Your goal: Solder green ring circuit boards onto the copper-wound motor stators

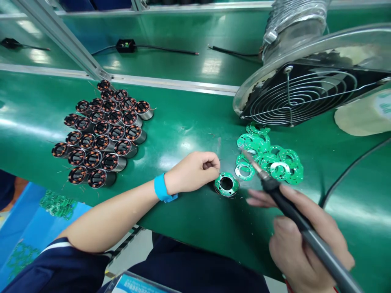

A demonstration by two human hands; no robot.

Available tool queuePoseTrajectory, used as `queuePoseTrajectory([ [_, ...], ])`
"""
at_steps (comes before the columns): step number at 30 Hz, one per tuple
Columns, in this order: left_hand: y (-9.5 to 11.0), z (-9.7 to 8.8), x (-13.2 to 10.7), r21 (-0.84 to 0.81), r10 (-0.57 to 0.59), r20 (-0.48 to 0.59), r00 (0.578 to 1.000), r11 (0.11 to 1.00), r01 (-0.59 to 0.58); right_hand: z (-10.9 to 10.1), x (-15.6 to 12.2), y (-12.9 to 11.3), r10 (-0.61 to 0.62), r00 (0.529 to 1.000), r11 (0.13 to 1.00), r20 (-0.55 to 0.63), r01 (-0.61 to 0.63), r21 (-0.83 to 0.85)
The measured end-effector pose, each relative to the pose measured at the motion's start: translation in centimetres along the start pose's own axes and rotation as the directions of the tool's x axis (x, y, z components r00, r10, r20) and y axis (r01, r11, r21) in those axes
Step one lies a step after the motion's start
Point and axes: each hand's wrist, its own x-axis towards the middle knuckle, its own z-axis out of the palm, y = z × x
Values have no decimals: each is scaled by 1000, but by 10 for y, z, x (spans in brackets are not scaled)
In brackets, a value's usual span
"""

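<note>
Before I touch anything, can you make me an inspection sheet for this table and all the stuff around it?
Surface: green table, shiny.
Job's things: lone ring between the hands, mostly hiding what is under it; pile of green rings beyond it; copper-wound cylinders grouped upright at left.
Clutter: tiny scraps on the table.
Hands: left hand beside the lone ring, its fingers curled, anything held too small to tell; right hand grips the iron.
Cables: black cable at right; thinner wires at the back.
Surroundings: fan and duct beyond the pile; metal post at back left.
</note>
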Motion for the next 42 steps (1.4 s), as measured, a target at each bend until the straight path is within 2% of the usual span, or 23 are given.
queuePoseTrajectory([
  [2, 0, 0, 0, 5, -1, -2, 1000, 1000, 1, 5, 14, -5, -76, 991, 988, 110, 90, -126],
  [4, 0, 0, 0, 17, -8, -5, 1000, 1000, 8, 11, 26, -8, -133, 953, 953, 274, 199, -229],
  [7, -1, 1, -2, 44, -16, -5, 1000, 999, 16, 18, 33, -7, -154, 912, 934, 380, 260, -244],
  [10, -2, 1, -7, 115, 5, -42, 999, 993, 0, 21, 30, -1, -135, 920, 939, 367, 237, -250],
  [12, -2, 2, -12, 234, 56, -23, 998, 971, -49, 21, 28, 4, -124, 938, 934, 324, 221, -282],
  [15, -3, 4, -17, 430, 139, 77, 987, 889, -159, 19, 25, 9, -131, 966, 926, 225, 200, -320],
  [17, -4, 5, -19, 494, 180, 112, 977, 843, -212, 19, 25, 10, -141, 971, 929, 195, 198, -314],
  [20, -6, 3, -18, 586, 277, 96, 956, 761, -279, 19, 26, 10, -165, 965, 927, 202, 222, -302],
  [22, -7, 2, -17, 627, 375, 65, 925, 706, -331, 20, 26, 10, -177, 962, 923, 206, 235, -305],
  [24, -7, 3, -16, 572, 438, 37, 898, 728, -378, 21, 26, 10, -189, 959, 918, 213, 249, -309],
  [26, -7, 5, -15, 431, 433, 12, 901, 811, -395, 21, 26, 9, -205, 952, 910, 225, 270, -313],
  [28, -6, 8, -14, 273, 364, -10, 931, 897, -347, 21, 26, 8, -232, 945, 902, 229, 298, -313],
  [31, -4, 11, -11, 49, 199, -6, 980, 979, -198, 20, 27, 4, -318, 917, 884, 242, 379, -275],
  [34, -1, 11, -7, -130, 23, 29, 999, 991, -19, 20, 28, 0, -375, 884, 846, 280, 450, -287],
  [37, 3, 7, -5, -222, -101, 49, 994, 969, 110, 19, 28, -2, -352, 899, 829, 262, 429, -358],
  [42, 3, 3, -4, -294, -160, 75, 984, 940, 175, 16, 26, -2, -359, 909, 847, 211, 412, -336],
])
